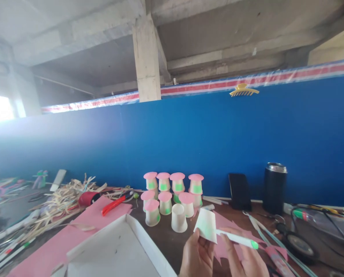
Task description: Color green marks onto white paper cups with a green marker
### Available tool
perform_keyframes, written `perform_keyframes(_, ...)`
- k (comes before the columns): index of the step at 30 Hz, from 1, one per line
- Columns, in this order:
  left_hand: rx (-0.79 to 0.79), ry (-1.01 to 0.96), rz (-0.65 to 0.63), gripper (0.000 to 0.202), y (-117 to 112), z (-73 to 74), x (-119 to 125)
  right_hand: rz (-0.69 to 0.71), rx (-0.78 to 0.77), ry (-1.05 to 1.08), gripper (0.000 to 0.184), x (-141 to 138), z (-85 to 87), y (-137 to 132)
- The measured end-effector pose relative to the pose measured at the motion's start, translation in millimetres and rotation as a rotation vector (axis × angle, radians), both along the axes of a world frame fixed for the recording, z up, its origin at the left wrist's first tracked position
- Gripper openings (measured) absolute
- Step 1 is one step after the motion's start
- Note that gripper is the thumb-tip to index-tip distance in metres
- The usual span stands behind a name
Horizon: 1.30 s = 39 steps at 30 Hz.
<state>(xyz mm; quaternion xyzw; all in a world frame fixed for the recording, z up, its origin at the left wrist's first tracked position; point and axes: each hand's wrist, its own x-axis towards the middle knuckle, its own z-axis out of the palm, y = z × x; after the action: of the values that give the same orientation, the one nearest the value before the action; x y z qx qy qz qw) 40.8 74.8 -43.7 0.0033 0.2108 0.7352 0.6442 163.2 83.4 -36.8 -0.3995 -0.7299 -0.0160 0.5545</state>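
Note:
My left hand (199,256) is closed around a white paper cup (206,225), which is tilted and has a faint green patch on its side. In my right hand (245,257) is a white marker (237,238) with a green end. Its other end points at the cup's right side; whether it touches cannot be made out. Just left of my hands a plain paper cup (179,219) stands upside down on the table. Behind it are several upturned cups (165,207) topped with pink paper discs (165,197), many with green patches, some stacked.
A white open box (114,250) lies at front left beside pink paper (56,242), a red cutter (113,206) and a heap of paper strips (68,200). A black phone (239,192) and a black flask (275,188) stand at the blue partition (189,138). Cables and tape (300,246) lie right.

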Motion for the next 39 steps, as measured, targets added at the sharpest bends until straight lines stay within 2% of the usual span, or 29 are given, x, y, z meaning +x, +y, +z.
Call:
perform_keyframes(9, 0.028, 0.017, -0.035, 0.025, -4, 4.5, 2, 0.032, 0.048, -0.046, 0.025, -5, 4.0, -5)
perform_keyframes(18, 0.060, 0.007, -0.037, 0.024, -6, 6.5, 3, 0.027, 0.078, -0.100, 0.025, -2, -5.7, 3)
perform_keyframes(22, 0.042, 0.002, -0.050, 0.024, -7, 6.8, 4, 0.018, 0.103, -0.115, 0.026, -1, -4.3, 6)
perform_keyframes(39, 0.041, 0.013, -0.086, 0.027, -6, 4.0, 3, -0.017, 0.040, -0.085, 0.028, 1, 2.1, 5)
